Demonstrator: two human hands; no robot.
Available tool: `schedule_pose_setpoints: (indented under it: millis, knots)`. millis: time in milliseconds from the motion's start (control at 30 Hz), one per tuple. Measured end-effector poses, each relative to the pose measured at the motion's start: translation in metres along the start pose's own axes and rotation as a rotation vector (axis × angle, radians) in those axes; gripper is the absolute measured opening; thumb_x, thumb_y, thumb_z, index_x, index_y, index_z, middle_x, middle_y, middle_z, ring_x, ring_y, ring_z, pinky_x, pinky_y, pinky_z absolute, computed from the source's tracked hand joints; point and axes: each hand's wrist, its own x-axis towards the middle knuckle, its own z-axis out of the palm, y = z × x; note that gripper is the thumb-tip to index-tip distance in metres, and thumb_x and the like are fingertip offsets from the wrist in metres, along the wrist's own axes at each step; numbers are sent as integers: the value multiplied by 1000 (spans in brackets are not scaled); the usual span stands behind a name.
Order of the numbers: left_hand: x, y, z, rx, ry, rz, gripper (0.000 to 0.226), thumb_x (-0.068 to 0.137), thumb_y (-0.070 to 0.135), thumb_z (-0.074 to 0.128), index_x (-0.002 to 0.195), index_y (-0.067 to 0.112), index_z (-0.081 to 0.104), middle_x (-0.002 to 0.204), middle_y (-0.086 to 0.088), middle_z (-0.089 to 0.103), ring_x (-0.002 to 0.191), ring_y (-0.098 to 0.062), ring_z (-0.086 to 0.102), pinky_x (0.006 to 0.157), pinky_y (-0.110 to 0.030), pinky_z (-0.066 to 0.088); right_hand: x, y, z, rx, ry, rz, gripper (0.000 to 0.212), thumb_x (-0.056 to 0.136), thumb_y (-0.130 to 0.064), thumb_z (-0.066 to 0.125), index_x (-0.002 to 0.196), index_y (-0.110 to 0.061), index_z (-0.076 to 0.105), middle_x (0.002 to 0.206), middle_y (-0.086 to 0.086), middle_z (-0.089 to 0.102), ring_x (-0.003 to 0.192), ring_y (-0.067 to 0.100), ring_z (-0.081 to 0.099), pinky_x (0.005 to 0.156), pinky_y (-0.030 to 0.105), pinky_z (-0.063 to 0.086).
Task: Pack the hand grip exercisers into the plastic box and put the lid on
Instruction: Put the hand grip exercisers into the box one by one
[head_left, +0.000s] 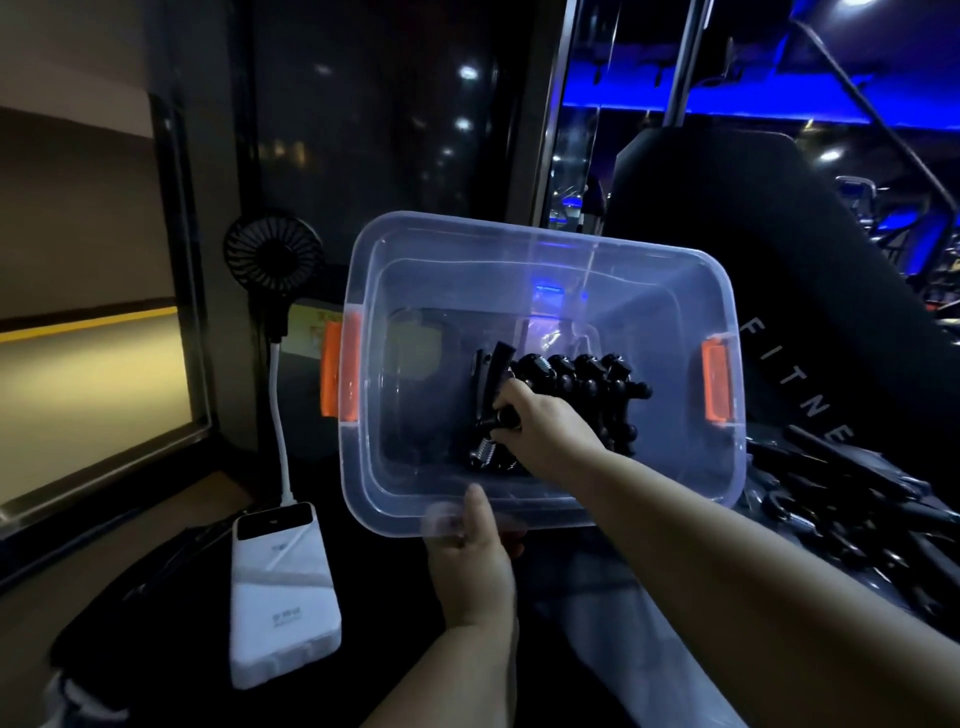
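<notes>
A clear plastic box (535, 249) with orange latches (717, 382) is tilted toward me. My left hand (470, 564) grips its near rim, thumb on top of the rim. Inside the box lie several black hand grip exercisers (582, 376) in a row. My right hand (540, 423) reaches into the box and holds one black exerciser (491, 387) by its handle, next to the row. More black exercisers (852, 499) are piled outside, to the right of the box. No lid is clearly visible.
A white power bank (283, 587) lies at the lower left, cabled to a small black fan (272, 254) standing behind it. A black fitness machine pad (769, 291) rises at the right. The scene is dim.
</notes>
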Motion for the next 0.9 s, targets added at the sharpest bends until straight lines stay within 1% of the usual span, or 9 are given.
schedule_pose_setpoints:
  millis: [33, 100, 200, 300, 567, 633, 700, 800, 900]
  knots:
    - [-1, -1, 1, 32, 6, 16, 22, 92, 31, 57, 81, 15, 48, 75, -12, 66, 75, -35, 64, 71, -47, 51, 1, 1, 1, -2, -4, 13, 32, 87, -30, 66, 112, -19, 50, 101, 9, 66, 94, 31, 60, 75, 35, 49]
    - [0, -3, 0, 74, 17, 24, 25, 92, 34, 56, 81, 13, 48, 84, -21, 65, 80, -39, 62, 77, -52, 51, 6, 3, 5, -9, -18, 28, 31, 86, -30, 66, 112, -21, 51, 101, 9, 66, 94, 31, 60, 76, 36, 50]
    - [1, -4, 0, 74, 13, 8, 26, 93, 34, 56, 85, 10, 49, 86, -21, 66, 80, -38, 63, 78, -54, 52, 11, 5, 11, -68, -53, 33, 33, 86, -34, 66, 114, -24, 51, 103, 7, 66, 97, 30, 60, 75, 33, 49]
    - [1, -3, 0, 62, 18, -12, 26, 92, 32, 57, 87, 8, 50, 82, -17, 66, 78, -36, 64, 76, -52, 52, 14, 5, 14, -144, -54, 33, 33, 86, -37, 66, 115, -28, 53, 106, 5, 66, 100, 29, 60, 74, 31, 43]
    - [1, -4, -1, 56, 8, -22, 24, 92, 34, 56, 86, 12, 49, 89, -22, 66, 82, -39, 63, 78, -52, 51, 15, 6, 17, -249, -34, 56, 30, 86, -41, 64, 110, -25, 52, 102, 6, 66, 96, 30, 60, 69, 30, 40]
    - [2, -5, -1, 68, 10, -7, 27, 92, 37, 56, 85, 12, 49, 88, -22, 66, 82, -40, 63, 78, -54, 51, 16, 6, 17, -309, -19, 40, 33, 86, -42, 64, 110, -22, 53, 105, 7, 65, 101, 30, 58, 72, 32, 42]
    - [3, -7, -1, 73, 20, -7, 26, 93, 34, 57, 85, 11, 49, 89, -23, 65, 83, -40, 62, 79, -55, 51, 17, 6, 18, -379, 9, 15, 38, 85, -43, 65, 113, -19, 55, 110, 7, 61, 108, 28, 54, 80, 34, 45]
    - [4, -7, 0, 62, 24, -1, 24, 93, 34, 57, 83, 13, 48, 88, -24, 65, 83, -43, 62, 78, -56, 50, 17, 6, 16, -386, 16, -2, 46, 81, -42, 68, 119, -20, 53, 117, 7, 53, 112, 28, 50, 84, 36, 46]
    - [3, -7, 0, 42, 2, -25, 22, 94, 30, 56, 84, 12, 47, 88, -22, 64, 81, -39, 62, 74, -48, 51, 19, 6, 14, -389, 62, -76, 53, 77, -45, 70, 121, -22, 51, 119, 5, 47, 116, 27, 44, 89, 37, 45]
